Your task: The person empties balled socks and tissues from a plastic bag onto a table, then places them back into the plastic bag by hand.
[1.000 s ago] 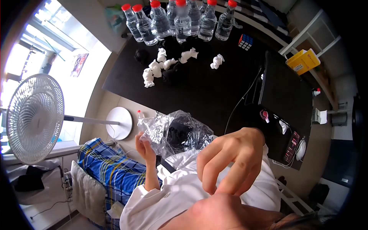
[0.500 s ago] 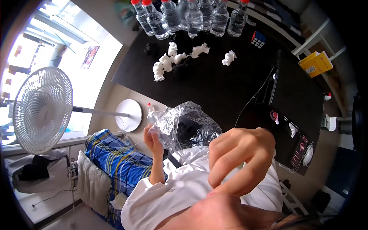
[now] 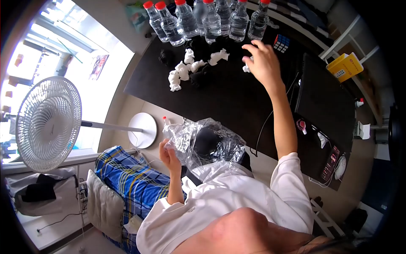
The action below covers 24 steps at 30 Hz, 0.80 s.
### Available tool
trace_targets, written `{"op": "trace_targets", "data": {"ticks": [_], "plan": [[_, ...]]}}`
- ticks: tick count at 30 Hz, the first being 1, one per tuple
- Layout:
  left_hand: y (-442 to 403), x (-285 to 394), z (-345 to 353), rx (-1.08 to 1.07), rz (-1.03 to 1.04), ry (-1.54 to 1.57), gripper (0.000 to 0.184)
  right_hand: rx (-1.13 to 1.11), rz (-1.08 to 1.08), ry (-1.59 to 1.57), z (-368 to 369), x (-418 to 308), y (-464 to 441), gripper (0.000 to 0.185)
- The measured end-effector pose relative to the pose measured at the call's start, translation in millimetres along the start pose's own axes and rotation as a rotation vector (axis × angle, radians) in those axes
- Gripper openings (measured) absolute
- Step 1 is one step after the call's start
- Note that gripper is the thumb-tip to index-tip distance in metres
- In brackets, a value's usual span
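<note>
My left hand (image 3: 170,155) pinches the edge of a clear, crinkled plastic bag (image 3: 182,146), which spreads over my lap. My right hand (image 3: 266,65) is stretched over the dark table, thumb and fingers apart. Just beneath its fingers lies a small white crumpled bundle (image 3: 246,68), partly hidden; whether they touch it I cannot tell. Several more white crumpled bundles (image 3: 182,70) lie to its left, with black ones (image 3: 166,56) among them.
Clear bottles with red caps (image 3: 211,25) stand along the far edge of the table (image 3: 228,97). A puzzle cube (image 3: 281,43) sits right of them. A monitor (image 3: 323,93) and cable occupy the right side. A white fan (image 3: 48,122) stands at left.
My right hand has gone from close in front of my chest out to the far part of the table, over the lone white bundle. My left hand keeps its place on the bag.
</note>
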<state>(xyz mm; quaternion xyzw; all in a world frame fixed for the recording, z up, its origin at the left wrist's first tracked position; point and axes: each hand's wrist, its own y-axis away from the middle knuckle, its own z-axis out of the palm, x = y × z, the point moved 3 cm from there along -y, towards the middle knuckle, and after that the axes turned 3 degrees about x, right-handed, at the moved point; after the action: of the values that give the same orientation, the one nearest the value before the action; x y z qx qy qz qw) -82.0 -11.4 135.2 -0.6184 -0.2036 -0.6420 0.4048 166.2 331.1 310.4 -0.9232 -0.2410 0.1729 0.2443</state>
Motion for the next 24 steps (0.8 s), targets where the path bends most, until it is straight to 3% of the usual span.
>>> {"op": "trace_targets", "data": {"ticks": [1,3,7,9,11,13,15,19,21,24], "plan": [[-0.4,-4.6,-4.3,-0.001,0.018,-0.014,0.023,-0.103,0.080,0.055,23.2,9.1,6.2,0.046],[-1.0,-3.4,-6.0,0.005,0.035,-0.028,0.023,-0.322,0.156,0.164,53.2,16.2,17.7,0.046],[-4.1,2.8,-1.3,-0.034,0.047,0.034,0.023,-0.483,0.141,-0.020,73.0,7.4,18.3,0.022],[-1.4,6.0,1.5,-0.034,0.045,0.040,0.022,-0.433,0.074,-0.190,66.7,-19.3,19.0,0.026],[-1.5,9.9,4.5,0.041,-0.009,0.005,0.021,-0.189,-0.108,-0.335,69.6,-47.6,25.4,0.038],[-6.7,10.2,1.1,-0.010,0.020,-0.007,0.021,-0.261,-0.223,-0.305,66.5,-76.7,34.3,0.053],[-8.2,10.4,-1.3,-0.055,0.078,-0.028,0.022,-0.187,-0.328,-0.210,84.1,-87.5,46.0,0.052],[-9.1,9.2,-8.9,-0.076,0.055,0.009,0.022,-0.136,-0.307,-0.319,86.6,-79.6,47.2,0.032],[-6.4,6.1,-14.3,0.003,0.046,-0.023,0.021,-0.048,-0.267,-0.381,48.5,-84.3,33.4,0.024],[-6.7,4.0,-17.2,0.037,0.040,0.018,0.021,-0.139,-0.297,-0.744,-28.3,-86.7,14.7,0.024]]}}
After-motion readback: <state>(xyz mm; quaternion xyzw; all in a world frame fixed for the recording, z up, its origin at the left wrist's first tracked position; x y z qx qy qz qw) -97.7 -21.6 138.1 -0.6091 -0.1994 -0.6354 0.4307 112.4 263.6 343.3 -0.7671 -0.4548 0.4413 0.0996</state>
